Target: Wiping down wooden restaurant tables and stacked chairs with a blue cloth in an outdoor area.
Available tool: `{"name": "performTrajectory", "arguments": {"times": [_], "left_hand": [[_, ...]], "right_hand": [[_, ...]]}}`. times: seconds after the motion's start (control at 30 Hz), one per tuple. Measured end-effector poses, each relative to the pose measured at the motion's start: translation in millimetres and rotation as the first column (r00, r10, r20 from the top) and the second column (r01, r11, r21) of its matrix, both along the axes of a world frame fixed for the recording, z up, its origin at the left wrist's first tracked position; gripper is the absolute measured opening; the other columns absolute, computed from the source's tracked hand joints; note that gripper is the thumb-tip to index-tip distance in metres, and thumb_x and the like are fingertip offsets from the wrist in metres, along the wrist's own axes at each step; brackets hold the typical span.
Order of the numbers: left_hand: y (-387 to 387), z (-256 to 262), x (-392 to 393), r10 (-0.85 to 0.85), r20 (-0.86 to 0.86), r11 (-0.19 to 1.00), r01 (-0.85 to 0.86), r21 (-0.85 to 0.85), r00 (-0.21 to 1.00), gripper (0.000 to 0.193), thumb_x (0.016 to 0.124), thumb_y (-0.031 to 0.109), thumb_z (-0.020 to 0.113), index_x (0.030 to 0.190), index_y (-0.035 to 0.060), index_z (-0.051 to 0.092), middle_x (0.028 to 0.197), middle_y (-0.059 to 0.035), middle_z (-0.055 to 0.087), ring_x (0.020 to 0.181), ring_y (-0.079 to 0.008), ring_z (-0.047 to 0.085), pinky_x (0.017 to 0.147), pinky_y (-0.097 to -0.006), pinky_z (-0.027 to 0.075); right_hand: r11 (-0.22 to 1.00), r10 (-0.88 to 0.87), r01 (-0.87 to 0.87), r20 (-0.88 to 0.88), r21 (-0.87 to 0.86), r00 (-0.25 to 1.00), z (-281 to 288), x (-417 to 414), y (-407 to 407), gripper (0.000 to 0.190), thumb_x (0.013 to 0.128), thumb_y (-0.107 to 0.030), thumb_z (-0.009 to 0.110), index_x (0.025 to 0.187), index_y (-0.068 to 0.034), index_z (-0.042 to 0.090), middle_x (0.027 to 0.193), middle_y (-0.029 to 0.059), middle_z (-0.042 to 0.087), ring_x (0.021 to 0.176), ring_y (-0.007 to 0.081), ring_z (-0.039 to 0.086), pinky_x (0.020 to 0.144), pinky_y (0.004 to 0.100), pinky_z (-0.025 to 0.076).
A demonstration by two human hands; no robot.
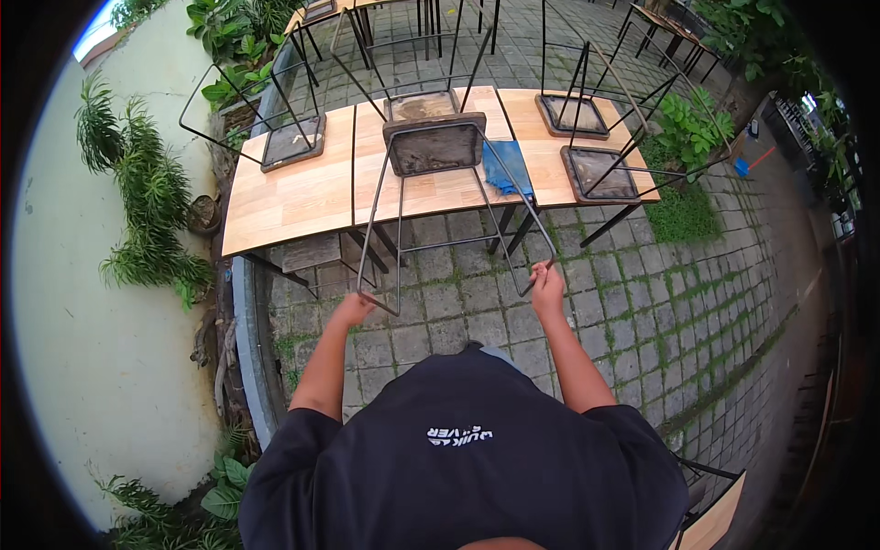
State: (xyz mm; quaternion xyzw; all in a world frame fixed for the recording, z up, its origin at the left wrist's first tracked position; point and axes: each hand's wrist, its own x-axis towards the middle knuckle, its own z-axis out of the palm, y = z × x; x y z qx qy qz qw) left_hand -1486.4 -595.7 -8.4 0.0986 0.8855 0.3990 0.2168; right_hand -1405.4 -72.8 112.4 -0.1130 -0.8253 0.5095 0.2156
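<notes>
My left hand (353, 309) is closed around the lower left end of a stool's metal leg frame. My right hand (546, 278) grips the same frame at its lower right end. The stool (436, 148) is tilted, its legs towards me and the underside of its dark wooden seat facing me, over the near part of the wooden tabletops. Whether the seat touches the table (412, 196) cannot be told. A blue cloth (507, 165) lies on the table just right of the seat, partly behind a leg.
Upturned stools (295, 142) (600, 175) rest on the joined tables. Below the left table stands another stool (311, 253). A pale wall (103, 330) with plants and a kerb (249, 344) runs along the left. Mossy paving (440, 295) lies underfoot; a wooden tabletop (715, 512) is at lower right.
</notes>
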Motion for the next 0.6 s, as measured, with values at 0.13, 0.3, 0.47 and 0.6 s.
{"name": "performTrajectory", "arguments": {"times": [0.13, 0.3, 0.47, 0.6], "left_hand": [[12.7, 52.2, -95.4, 0.391, 0.116, 0.790, -0.397, 0.467, 0.913, 0.027, 0.114, 0.030, 0.050, 0.117, 0.0106, 0.068, 0.094, -0.0005, 0.071, 0.073, -0.0116, 0.065, 0.061, -0.0266, 0.050], [108.0, 175.2, -181.2, 0.344, 0.058, 0.900, -0.347, 0.265, 0.937, 0.048, 0.112, 0.045, 0.050, 0.117, 0.0005, 0.067, 0.091, -0.0097, 0.072, 0.074, -0.0190, 0.071, 0.068, -0.0359, 0.057], [152.5, 189.5, -216.6, 0.374, -0.051, 0.927, -0.372, 0.038, 0.926, 0.050, 0.111, 0.043, 0.053, 0.112, -0.0047, 0.067, 0.079, -0.0137, 0.069, 0.061, -0.0226, 0.070, 0.062, -0.0391, 0.058], [135.0, 138.9, -210.5, 0.410, -0.052, 0.908, -0.403, 0.110, 0.910, 0.051, 0.111, 0.049, 0.050, 0.104, 0.0012, 0.066, 0.066, -0.0096, 0.064, 0.047, -0.0183, 0.063, 0.048, -0.0333, 0.049]], "right_hand": [[1.000, 0.017, -0.016, -0.058, 0.017, 0.998, -6.9, -2.9, 5.5, 0.032, 0.113, -0.024, 0.050, 0.099, 0.000, 0.065, 0.073, 0.0084, 0.063, 0.067, 0.0203, 0.062, 0.064, 0.0376, 0.051], [0.999, 0.012, -0.011, -0.036, 0.043, 0.999, -25.4, 19.4, 19.1, 0.030, 0.114, -0.022, 0.049, 0.099, 0.000, 0.065, 0.075, 0.0065, 0.063, 0.070, 0.0163, 0.063, 0.067, 0.0330, 0.052], [0.991, 0.046, -0.049, 0.024, 0.125, 0.999, -59.4, 42.2, 28.8, 0.025, 0.110, -0.022, 0.056, 0.103, -0.003, 0.070, 0.087, 0.0126, 0.073, 0.083, 0.0345, 0.072, 0.079, 0.0432, 0.056], [0.982, 0.147, -0.164, 0.173, 0.090, 0.974, -60.9, 61.6, 26.8, 0.019, 0.109, -0.014, 0.055, 0.113, -0.004, 0.071, 0.102, 0.0145, 0.077, 0.099, 0.0332, 0.075, 0.087, 0.0383, 0.057]]}}
